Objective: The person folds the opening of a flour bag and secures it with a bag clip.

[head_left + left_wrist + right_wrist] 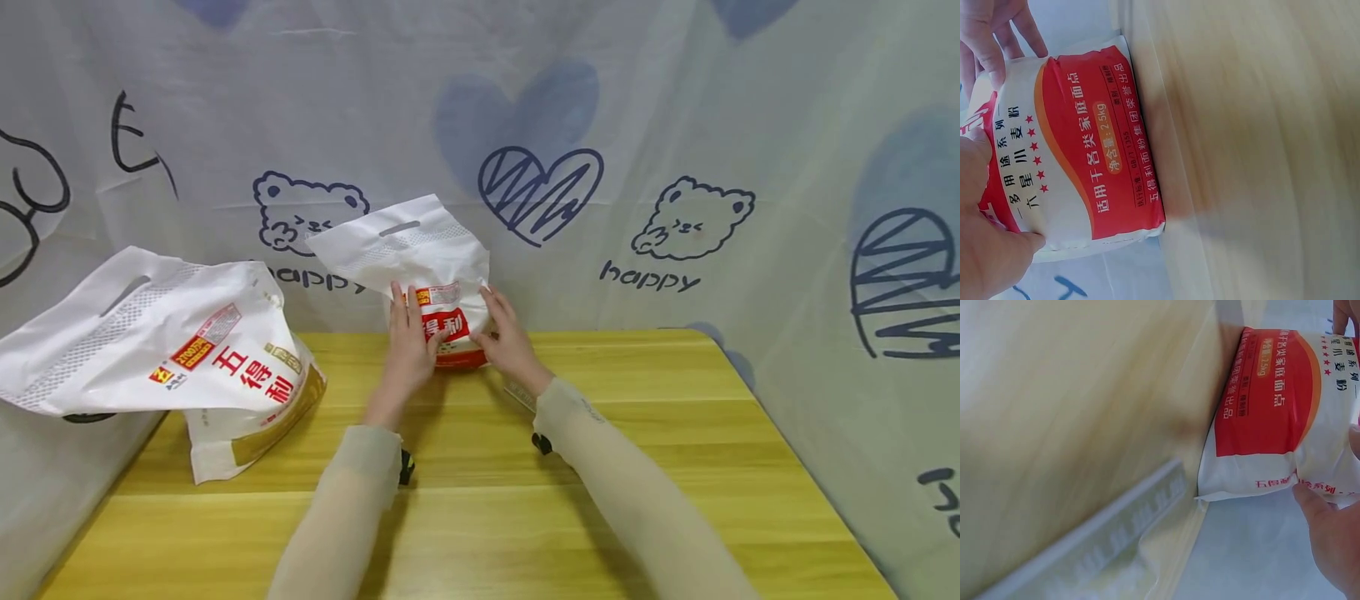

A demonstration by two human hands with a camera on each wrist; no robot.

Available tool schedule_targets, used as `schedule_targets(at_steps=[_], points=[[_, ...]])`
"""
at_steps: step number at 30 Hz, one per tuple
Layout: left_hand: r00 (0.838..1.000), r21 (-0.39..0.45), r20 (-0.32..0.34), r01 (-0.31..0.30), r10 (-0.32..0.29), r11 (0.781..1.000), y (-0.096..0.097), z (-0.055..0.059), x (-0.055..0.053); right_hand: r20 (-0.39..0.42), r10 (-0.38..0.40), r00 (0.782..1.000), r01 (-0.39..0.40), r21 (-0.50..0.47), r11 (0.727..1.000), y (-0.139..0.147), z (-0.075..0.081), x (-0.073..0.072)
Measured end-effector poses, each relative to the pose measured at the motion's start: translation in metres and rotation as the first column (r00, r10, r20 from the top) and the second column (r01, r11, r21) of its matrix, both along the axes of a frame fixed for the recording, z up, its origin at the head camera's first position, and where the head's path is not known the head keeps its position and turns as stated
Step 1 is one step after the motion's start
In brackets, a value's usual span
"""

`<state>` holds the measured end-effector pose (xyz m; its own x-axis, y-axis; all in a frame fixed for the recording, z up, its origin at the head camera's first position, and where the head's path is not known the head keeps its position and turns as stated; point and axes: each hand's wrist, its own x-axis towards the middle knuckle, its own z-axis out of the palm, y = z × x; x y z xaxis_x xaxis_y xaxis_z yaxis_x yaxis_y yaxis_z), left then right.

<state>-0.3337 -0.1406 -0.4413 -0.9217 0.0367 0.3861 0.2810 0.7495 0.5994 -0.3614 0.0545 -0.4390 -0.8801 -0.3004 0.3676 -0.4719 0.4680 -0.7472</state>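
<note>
From where I'm standing, the left hand (pixel 408 346) and the right hand (pixel 512 343) are holding a white flour bag with red printed panels (pixel 442 271) upright near the back of the yellow wood-grain table (pixel 480 508), its base resting on the tabletop. I'd say the step in hand is placing or straightening this bag; the next move, as I judge it, is calling for an even release on both sides, so the base isn't tipping under that floppy handle flap.

Both hands are clamping the bag between them: each thumb is lying on the front while the fingers, a little apart, are gripping the side edges. The 2 forearms, in pale sleeves (pixel 348 492), are slanting inward towards it. A white-and-gold flour bag with red characters (pixel 225 350) is standing at the left, well apart from both hands.
</note>
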Motion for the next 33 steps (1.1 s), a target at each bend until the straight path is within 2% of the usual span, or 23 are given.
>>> schedule_targets(at_steps=[7,15,28,33], points=[[1.0,-0.03,0.017,0.024,-0.023,0.999,0.034,0.004,0.0,-0.002,-0.015,1.0,0.014,-0.012,1.0,0.036,0.0,0.001],[0.999,-0.063,0.017,0.032,-0.031,0.997,0.077,0.002,-0.001,-0.009,-0.023,1.0,0.022,-0.041,0.999,0.079,0.0,0.007],[0.993,-0.032,0.067,0.1,-0.098,0.994,0.144,0.008,0.013,0.025,-0.091,0.996,0.092,-0.051,0.994,0.151,-0.004,0.021],[0.992,-0.035,0.047,0.116,-0.114,0.993,0.167,0.007,0.019,0.034,-0.113,0.993,0.115,-0.05,0.992,0.176,-0.004,0.028]])
